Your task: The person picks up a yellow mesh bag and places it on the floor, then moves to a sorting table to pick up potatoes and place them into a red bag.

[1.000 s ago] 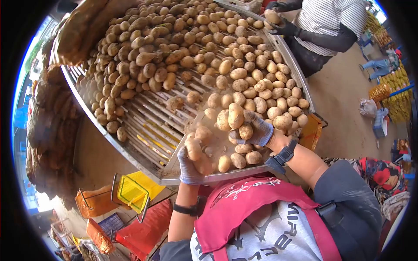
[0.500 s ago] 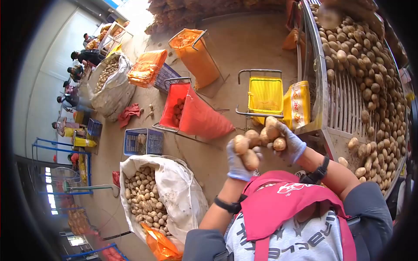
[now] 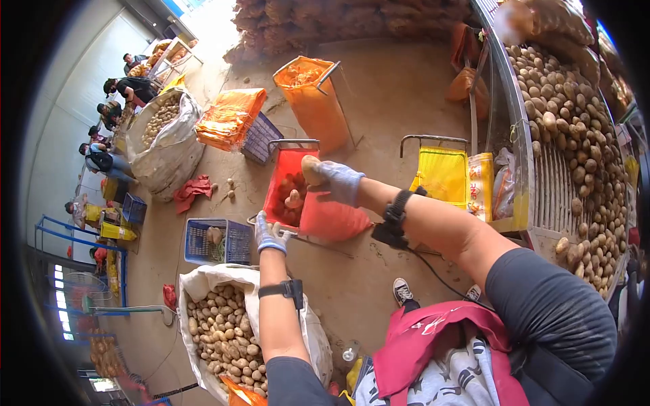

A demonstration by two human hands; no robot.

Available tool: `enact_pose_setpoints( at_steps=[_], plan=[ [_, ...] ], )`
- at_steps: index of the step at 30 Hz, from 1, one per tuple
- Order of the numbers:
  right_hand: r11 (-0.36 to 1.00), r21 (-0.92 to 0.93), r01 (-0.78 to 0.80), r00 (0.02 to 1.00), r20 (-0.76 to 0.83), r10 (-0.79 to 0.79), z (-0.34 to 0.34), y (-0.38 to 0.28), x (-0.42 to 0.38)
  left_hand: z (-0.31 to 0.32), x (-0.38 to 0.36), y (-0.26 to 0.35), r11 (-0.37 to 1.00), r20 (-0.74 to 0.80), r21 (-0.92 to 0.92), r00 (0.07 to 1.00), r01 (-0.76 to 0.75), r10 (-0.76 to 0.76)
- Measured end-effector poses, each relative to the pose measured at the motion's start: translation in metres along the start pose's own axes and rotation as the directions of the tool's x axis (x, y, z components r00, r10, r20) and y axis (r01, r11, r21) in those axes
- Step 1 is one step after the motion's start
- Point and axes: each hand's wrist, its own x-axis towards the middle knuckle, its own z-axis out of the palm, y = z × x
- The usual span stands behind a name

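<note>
A red mesh bag (image 3: 332,215) hangs on a metal frame with its mouth facing me, and several potatoes (image 3: 294,199) show inside it. My right hand (image 3: 338,181), in a pale glove, is over the bag's far rim and closed on a potato (image 3: 312,170). At the near corner of the mouth, my left hand (image 3: 269,238), gloved too, has its fingers apart beside the frame; no potato shows in it. Part of its palm is hidden.
A white sack (image 3: 291,325) of potatoes stands at lower left, beside a blue crate (image 3: 237,241). Yellow (image 3: 440,174) and orange bags (image 3: 315,111) hang on frames. At right, potatoes cover a slatted sorting table (image 3: 555,183). Several people are at far left.
Both hands have moved left from beside the yellow bag to the red bag's mouth. The several potatoes they held are down to one in the right hand. The view has shifted.
</note>
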Motion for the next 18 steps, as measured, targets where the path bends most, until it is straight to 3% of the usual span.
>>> enact_pose_setpoints(
  at_steps=[1,2,3,4,6,8,9,10,12,14,15,16,18],
  plan=[
    [0.981,0.191,-0.005,0.972,0.233,-0.040,-0.025,0.014,-0.014,-0.008,-0.001,-0.017,0.998,0.046,0.001,0.997,-0.069,0.069],
    [0.969,0.247,0.001,0.977,0.205,-0.054,-0.031,0.016,-0.045,-0.016,-0.005,-0.036,0.990,0.092,-0.008,0.986,-0.142,0.142],
    [0.953,0.302,0.011,0.982,0.177,-0.067,-0.035,0.017,-0.077,-0.025,-0.011,-0.058,0.998,0.196,-0.034,0.979,-0.057,0.062],
    [0.973,0.224,0.057,0.993,-0.117,-0.032,-0.023,0.009,-0.126,-0.032,-0.020,-0.084,0.998,0.306,-0.044,0.952,0.035,-0.020],
    [0.946,0.303,-0.119,0.970,-0.167,0.176,-0.067,0.029,-0.184,-0.028,-0.051,-0.145,0.988,0.257,0.098,0.956,0.117,-0.139],
    [0.901,0.429,-0.064,0.901,-0.364,0.237,-0.102,0.054,-0.271,-0.030,-0.054,-0.207,0.937,0.235,0.238,0.921,0.255,-0.310],
    [0.958,0.285,-0.011,0.878,-0.455,0.146,-0.118,0.063,-0.313,-0.019,-0.068,-0.231,0.913,0.221,0.309,0.913,0.268,-0.343],
    [0.879,0.444,0.175,0.895,-0.443,0.046,-0.135,0.078,-0.358,0.000,-0.089,-0.250,0.882,0.215,0.405,0.912,0.241,-0.348],
    [0.950,0.241,0.201,0.556,-0.826,0.092,-0.139,0.059,-0.454,0.038,-0.112,-0.280,0.824,0.306,0.522,0.853,0.221,-0.423],
    [0.971,-0.085,0.226,0.227,-0.964,-0.137,-0.176,0.082,-0.541,0.073,-0.108,-0.309,0.762,0.449,0.645,0.778,0.058,-0.440],
    [0.880,-0.416,-0.227,0.005,-0.904,-0.427,-0.203,0.108,-0.576,0.099,-0.119,-0.316,0.734,0.514,0.678,0.746,-0.050,-0.424],
    [0.716,-0.477,-0.510,0.038,-0.844,-0.535,-0.213,0.122,-0.606,0.125,-0.145,-0.325,0.728,0.605,0.649,0.730,-0.219,-0.320],
    [0.187,-0.435,-0.881,0.224,-0.731,-0.644,-0.224,0.150,-0.653,0.173,-0.177,-0.344,0.660,0.802,0.564,0.519,-0.497,-0.294]
  ],
)
